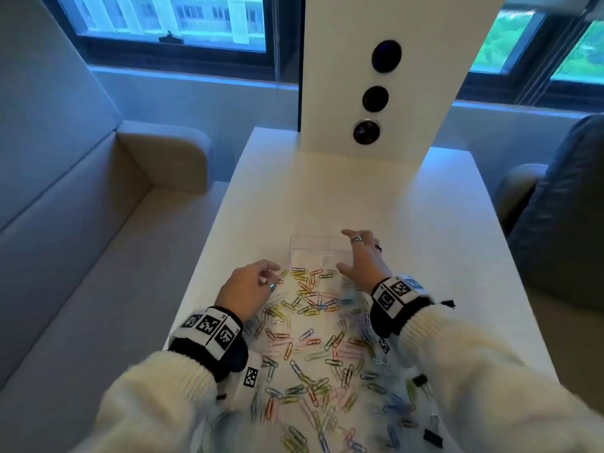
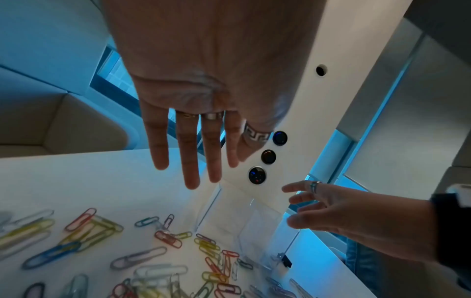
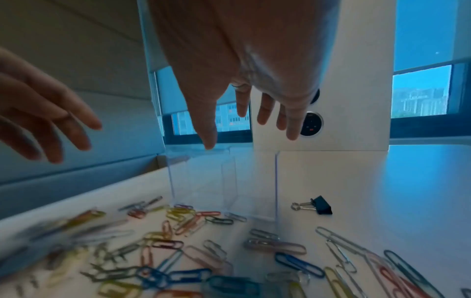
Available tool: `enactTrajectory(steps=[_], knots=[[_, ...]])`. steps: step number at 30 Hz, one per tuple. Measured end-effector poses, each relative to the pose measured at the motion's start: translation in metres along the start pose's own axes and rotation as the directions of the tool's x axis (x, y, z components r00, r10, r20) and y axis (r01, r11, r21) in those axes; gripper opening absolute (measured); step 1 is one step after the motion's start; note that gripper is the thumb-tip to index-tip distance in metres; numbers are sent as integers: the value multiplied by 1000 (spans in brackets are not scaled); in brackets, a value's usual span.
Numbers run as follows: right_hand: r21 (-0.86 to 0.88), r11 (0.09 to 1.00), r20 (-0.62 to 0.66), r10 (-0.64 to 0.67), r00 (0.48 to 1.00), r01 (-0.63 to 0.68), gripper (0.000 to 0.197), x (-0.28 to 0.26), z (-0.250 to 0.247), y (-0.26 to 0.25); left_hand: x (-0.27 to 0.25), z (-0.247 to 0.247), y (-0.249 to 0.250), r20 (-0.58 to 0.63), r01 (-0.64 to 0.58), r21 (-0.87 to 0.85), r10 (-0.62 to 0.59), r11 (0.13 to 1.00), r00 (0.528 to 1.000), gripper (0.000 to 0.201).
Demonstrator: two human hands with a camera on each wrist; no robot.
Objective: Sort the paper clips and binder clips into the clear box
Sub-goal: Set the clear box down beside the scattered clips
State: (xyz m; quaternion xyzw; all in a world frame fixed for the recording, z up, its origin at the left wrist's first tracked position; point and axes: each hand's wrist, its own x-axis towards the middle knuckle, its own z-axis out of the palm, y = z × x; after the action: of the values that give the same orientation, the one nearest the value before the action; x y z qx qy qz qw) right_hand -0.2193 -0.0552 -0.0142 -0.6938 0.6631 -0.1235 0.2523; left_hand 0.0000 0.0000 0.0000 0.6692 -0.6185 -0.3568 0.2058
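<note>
A small clear box [image 1: 313,253] stands on the white table [image 1: 327,197], and I see no clips inside it. Several coloured paper clips [image 1: 310,338] lie scattered from the box back toward me. Black binder clips [image 1: 420,380] lie near the right sleeve, and one binder clip [image 3: 318,205] sits just right of the box [image 3: 224,177]. My right hand [image 1: 354,253] is open, fingers spread over the box's right end; whether it touches is unclear. My left hand [image 1: 266,277] hovers open at the box's left, above the paper clips [image 2: 163,238], holding nothing.
A white upright panel [image 1: 376,76] with three round black sockets rises at the table's far end. Bench seats flank the table: beige on the left [image 1: 98,256], grey on the right [image 1: 562,223]. Bare tabletop lies between box and panel.
</note>
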Motion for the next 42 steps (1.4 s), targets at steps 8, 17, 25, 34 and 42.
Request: enactTrajectory(steps=[8,17,25,34,42], knots=[[-187,982,139,17,990,9,78,46,18,2,15,6,-16,-7,62,-91,-63,994,998,21],[-107,965,59,-233,971,238,56,35,8,-5,19,2,-16,-41,19,-266,-31,964,999,57],[196,860,162,-501,850,470,57,-1,-7,-59,6,-34,-19,-69,-130,-444,110,887,992,72],[299,951,327,-181,928,80,74,33,72,-60,-22,-70,-55,-361,-188,-499,-6,846,933,47],[-286,911,559,-93,824,297,75,16,131,-81,-33,-84,-81,-416,-148,-517,-96,843,904,49]])
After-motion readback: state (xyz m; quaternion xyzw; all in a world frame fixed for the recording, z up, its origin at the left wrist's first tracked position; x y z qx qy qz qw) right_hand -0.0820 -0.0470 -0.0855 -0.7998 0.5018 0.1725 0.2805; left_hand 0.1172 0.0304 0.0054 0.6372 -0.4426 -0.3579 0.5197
